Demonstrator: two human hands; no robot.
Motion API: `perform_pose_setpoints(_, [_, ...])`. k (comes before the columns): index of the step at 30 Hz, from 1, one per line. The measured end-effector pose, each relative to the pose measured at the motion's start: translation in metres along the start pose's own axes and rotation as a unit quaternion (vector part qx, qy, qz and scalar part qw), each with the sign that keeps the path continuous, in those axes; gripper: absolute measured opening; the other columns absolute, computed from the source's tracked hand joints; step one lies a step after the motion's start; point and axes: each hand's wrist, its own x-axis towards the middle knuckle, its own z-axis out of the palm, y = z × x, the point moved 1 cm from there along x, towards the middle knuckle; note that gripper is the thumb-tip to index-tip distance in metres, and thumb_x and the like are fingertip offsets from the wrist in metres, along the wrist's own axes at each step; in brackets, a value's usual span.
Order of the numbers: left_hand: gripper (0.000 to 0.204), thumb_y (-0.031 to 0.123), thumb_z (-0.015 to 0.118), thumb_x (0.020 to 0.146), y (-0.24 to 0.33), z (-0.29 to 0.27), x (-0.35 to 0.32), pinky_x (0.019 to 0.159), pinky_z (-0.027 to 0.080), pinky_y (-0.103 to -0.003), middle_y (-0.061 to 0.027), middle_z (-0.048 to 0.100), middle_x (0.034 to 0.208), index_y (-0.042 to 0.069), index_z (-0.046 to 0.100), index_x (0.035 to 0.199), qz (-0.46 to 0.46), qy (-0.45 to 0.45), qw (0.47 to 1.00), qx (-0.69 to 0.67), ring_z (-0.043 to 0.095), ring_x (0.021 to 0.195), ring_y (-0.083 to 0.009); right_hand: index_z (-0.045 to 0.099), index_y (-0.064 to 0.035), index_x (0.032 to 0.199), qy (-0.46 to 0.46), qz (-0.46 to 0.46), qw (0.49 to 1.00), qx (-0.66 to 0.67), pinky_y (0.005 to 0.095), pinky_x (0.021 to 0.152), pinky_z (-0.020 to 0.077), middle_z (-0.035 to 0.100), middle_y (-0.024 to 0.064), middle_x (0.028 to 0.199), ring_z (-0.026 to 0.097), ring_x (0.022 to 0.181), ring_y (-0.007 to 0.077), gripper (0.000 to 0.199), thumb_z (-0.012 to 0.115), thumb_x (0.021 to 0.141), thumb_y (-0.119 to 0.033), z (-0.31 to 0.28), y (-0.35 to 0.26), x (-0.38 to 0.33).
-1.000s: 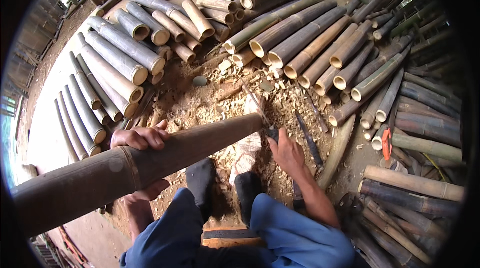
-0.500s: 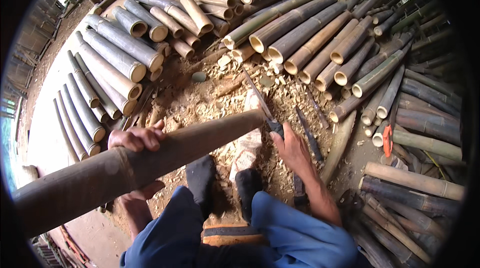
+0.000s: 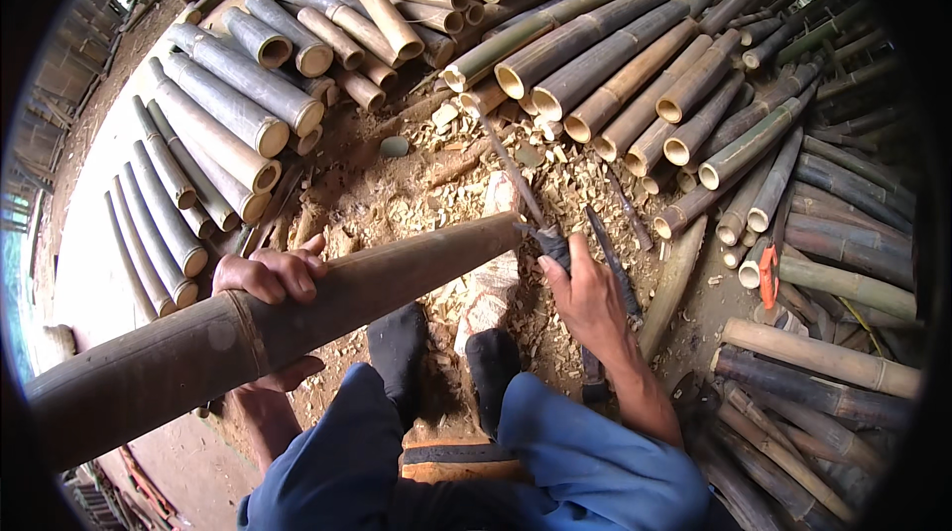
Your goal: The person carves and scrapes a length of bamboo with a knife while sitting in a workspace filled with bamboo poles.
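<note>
A thick brown bamboo pole point(image 3: 397, 278) slants across in front of me from the lower left, its narrower far end over a pale, chipped wooden block point(image 3: 489, 318). My left hand point(image 3: 266, 275) wraps round the pole close to a node, fingers on top and thumb side below. In my right hand point(image 3: 587, 295) is a long-bladed knife point(image 3: 513, 172), gripped by its dark handle beside the pole's far end. The blade points away from me and up to the left. Where the pole's tip meets the blade's base, I cannot tell whether they touch.
Pale wood shavings point(image 3: 436, 209) cover the ground. A second dark knife point(image 3: 607, 251) and a split bamboo piece point(image 3: 676, 283) lie right of my hand. Cut bamboo lengths point(image 3: 615, 95) are stacked all around. An orange tool point(image 3: 769, 276) rests among them. My feet flank the block.
The knife in my right hand has shifted slightly, its blade tip now farther from me and its handle a little to the right. The pole and my left hand have barely moved.
</note>
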Motion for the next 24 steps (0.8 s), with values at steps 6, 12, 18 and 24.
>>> perform_pose_setpoints(6, [0.069, 0.012, 0.100, 0.055, 0.001, 0.005, 0.006, 0.117, 0.039, -0.056, -0.0120, 0.065, 0.104, 0.010, 0.054, 0.107, 0.002, -0.009, 1.000, -0.001, 0.065, 0.113, -0.0308, 0.049, 0.0012, 0.104, -0.076, 0.051, 0.988, -0.125, 0.0395, 0.043, 0.0531, 0.066, 0.0169, 0.066, 0.067, 0.054, 0.0301, 0.029, 0.056, 0.105, -0.027, 0.045, 0.058, 0.006])
perform_pose_setpoints(12, [0.066, 0.012, 0.100, 0.054, 0.000, -0.005, -0.001, 0.115, 0.041, -0.057, -0.0118, 0.066, 0.102, 0.012, 0.057, 0.104, 0.007, -0.039, 0.999, -0.028, 0.066, 0.111, -0.0311, 0.049, 0.0009, 0.105, -0.039, -0.002, 0.997, -0.060, 0.0535, 0.053, 0.0520, 0.065, 0.0243, 0.065, 0.066, 0.057, 0.0436, 0.032, 0.057, 0.104, -0.030, 0.013, 0.028, 0.007])
perform_pose_setpoints(18, [0.058, 0.014, 0.101, 0.057, -0.001, 0.005, 0.002, 0.116, 0.039, -0.057, -0.0112, 0.069, 0.099, 0.012, 0.061, 0.099, -0.002, -0.036, 0.999, -0.025, 0.067, 0.108, -0.0299, 0.049, -0.0003, 0.106, 0.018, -0.050, 0.999, 0.001, 0.0420, 0.041, 0.0507, 0.063, 0.0194, 0.063, 0.065, 0.051, 0.0307, 0.029, 0.057, 0.106, -0.028, 0.019, 0.034, -0.005])
perform_pose_setpoints(24, [0.057, 0.014, 0.102, 0.057, -0.002, -0.007, -0.004, 0.115, 0.039, -0.058, -0.0129, 0.069, 0.098, 0.010, 0.062, 0.098, -0.016, -0.041, 0.998, -0.055, 0.067, 0.107, -0.0315, 0.050, 0.0008, 0.114, -0.052, 0.008, 0.995, -0.083, 0.0483, 0.049, 0.0510, 0.067, 0.0256, 0.073, 0.068, 0.062, 0.0443, 0.034, 0.056, 0.106, -0.031, 0.026, 0.057, -0.007])
